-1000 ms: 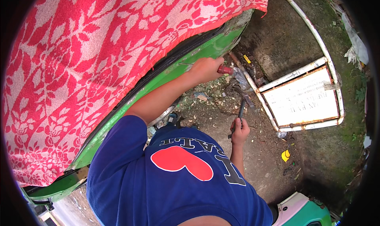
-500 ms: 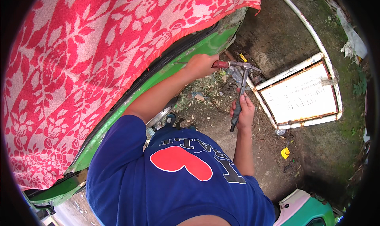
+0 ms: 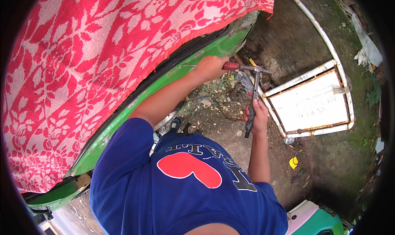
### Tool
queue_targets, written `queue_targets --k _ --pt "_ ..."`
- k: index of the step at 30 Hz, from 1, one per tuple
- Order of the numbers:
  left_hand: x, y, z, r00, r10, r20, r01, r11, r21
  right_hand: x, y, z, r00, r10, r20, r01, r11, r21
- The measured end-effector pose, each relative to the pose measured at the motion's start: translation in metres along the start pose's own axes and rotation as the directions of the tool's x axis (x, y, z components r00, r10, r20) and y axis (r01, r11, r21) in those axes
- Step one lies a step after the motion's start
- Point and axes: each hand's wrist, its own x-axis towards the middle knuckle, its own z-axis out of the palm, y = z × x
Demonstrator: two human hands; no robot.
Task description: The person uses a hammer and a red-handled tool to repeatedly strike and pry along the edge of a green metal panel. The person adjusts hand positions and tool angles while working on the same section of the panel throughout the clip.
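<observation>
My left hand (image 3: 210,68) is wrapped round a screwdriver with a red handle (image 3: 231,65). Its thin metal shaft (image 3: 189,65) points left, with the tip at the dented green body panel (image 3: 218,49) of a vehicle. In my right hand (image 3: 259,116) is a claw hammer (image 3: 255,88), gripped by its dark sleeve low on the handle. The hammer's head lies level with the butt of the screwdriver, touching it or very close to it. My fingers hide part of both tools.
A red and pink floral cloth (image 3: 90,66) drapes over the vehicle. To the right, a white tubular frame with a rusty-edged sign panel (image 3: 310,103) lies on the ground. Debris (image 3: 205,101) and a yellow scrap (image 3: 293,162) litter the soil. A teal and pink shape (image 3: 314,220) stands lower right.
My right hand and the hammer have shifted slightly right, and the hammer handle stands a little steeper. My left hand keeps its grip on the screwdriver, almost unmoved.
</observation>
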Motion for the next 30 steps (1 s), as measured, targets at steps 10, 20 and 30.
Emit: queue_targets --k 10,20,30 --pt "0.012 -0.005 0.004 0.994 -0.107 -0.009 0.107 0.993 0.051 0.021 -0.006 0.001 0.999 -0.002 -0.039 0.005 0.997 0.072" --pt "0.008 -0.002 0.0 0.992 -0.111 -0.061 0.111 0.994 0.008 0.027 -0.014 -0.004 0.988 -0.089 -0.123 0.103 0.988 0.113" --pt "0.01 0.004 -0.007 0.993 -0.102 -0.06 0.102 0.995 -0.014 0.022 0.011 -0.005 0.998 0.012 -0.068 -0.007 0.997 0.077"
